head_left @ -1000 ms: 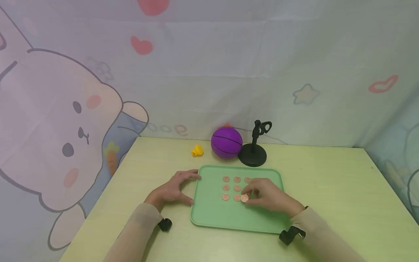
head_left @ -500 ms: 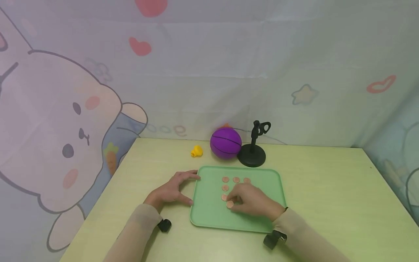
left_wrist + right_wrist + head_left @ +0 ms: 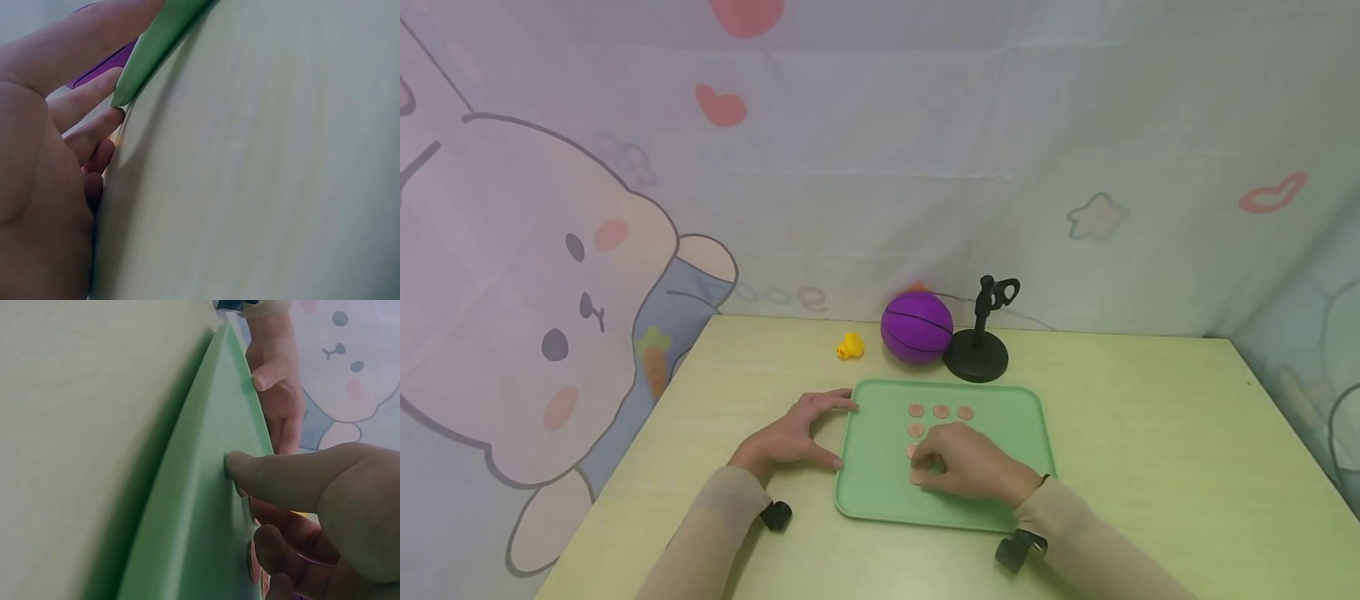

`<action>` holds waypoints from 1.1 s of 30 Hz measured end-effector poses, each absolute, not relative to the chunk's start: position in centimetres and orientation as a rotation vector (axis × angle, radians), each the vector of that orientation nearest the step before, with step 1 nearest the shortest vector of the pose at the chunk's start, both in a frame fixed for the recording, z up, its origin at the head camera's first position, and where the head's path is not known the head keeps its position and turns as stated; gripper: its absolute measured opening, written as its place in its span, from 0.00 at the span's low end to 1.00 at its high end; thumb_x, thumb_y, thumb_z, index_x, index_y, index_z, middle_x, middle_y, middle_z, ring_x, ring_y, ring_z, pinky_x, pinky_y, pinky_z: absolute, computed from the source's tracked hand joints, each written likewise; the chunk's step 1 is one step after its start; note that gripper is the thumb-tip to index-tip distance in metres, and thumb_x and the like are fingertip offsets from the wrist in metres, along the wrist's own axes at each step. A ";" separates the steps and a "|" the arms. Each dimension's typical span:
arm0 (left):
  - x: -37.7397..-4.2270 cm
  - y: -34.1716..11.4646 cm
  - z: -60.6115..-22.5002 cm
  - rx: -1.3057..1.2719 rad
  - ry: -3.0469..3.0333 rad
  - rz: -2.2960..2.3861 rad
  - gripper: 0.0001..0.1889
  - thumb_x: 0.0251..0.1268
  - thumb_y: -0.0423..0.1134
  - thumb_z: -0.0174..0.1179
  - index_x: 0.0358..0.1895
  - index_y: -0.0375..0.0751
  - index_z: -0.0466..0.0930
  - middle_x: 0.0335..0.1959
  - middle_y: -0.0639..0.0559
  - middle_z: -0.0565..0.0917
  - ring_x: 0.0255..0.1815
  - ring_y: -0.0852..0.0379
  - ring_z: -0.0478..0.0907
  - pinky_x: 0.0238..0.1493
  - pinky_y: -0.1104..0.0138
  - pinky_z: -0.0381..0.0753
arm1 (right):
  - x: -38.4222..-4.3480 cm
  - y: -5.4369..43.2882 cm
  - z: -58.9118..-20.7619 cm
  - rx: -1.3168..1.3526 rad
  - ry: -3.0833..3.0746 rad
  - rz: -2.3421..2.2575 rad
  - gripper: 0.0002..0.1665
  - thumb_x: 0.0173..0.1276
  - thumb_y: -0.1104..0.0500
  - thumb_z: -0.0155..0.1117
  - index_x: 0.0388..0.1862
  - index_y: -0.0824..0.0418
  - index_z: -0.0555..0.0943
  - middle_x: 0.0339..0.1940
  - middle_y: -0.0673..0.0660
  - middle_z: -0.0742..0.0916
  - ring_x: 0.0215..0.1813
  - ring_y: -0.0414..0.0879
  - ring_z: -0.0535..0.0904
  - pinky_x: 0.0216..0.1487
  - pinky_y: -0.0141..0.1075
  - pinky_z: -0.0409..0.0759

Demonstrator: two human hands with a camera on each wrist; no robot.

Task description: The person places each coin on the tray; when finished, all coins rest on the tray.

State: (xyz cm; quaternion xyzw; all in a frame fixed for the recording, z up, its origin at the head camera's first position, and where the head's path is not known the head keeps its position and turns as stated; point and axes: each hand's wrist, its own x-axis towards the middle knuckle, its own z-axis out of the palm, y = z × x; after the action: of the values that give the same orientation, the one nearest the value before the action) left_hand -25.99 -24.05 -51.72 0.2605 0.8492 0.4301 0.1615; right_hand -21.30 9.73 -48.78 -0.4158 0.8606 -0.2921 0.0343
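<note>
A green tray lies on the table with copper-coloured coins on it. Three coins, one of them this coin, form a row at the back; another coin sits in front of the row's left end. My right hand pinches a coin low over the tray, just in front of the left column. It hides the tray's middle. In the right wrist view, the thumb reaches down to the tray surface. My left hand touches the tray's left rim, thumb and fingers spread along it.
Behind the tray stand a yellow rubber duck, a purple ball and a black stand with a round base. A printed cloth hangs behind the table.
My right hand has moved left and toward me across the tray with the coin, setting it at the front of the left column. The left hand stays at the rim.
</note>
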 end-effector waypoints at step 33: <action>-26.0 -24.0 -51.7 0.739 2.434 1.215 0.43 0.45 0.43 0.85 0.71 0.55 0.77 0.84 0.53 0.61 0.81 0.43 0.50 0.78 0.37 0.47 | -22.3 13.9 -48.0 -1.111 2.736 -0.975 0.08 0.65 0.59 0.77 0.43 0.55 0.90 0.33 0.42 0.86 0.31 0.34 0.77 0.39 0.32 0.79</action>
State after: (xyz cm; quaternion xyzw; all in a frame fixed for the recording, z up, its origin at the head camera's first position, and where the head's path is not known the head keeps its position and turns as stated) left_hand -26.04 -23.99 -51.65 0.2587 0.8522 0.4253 0.1609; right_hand -22.33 13.93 -47.97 -0.3573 0.8797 -0.3134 0.0160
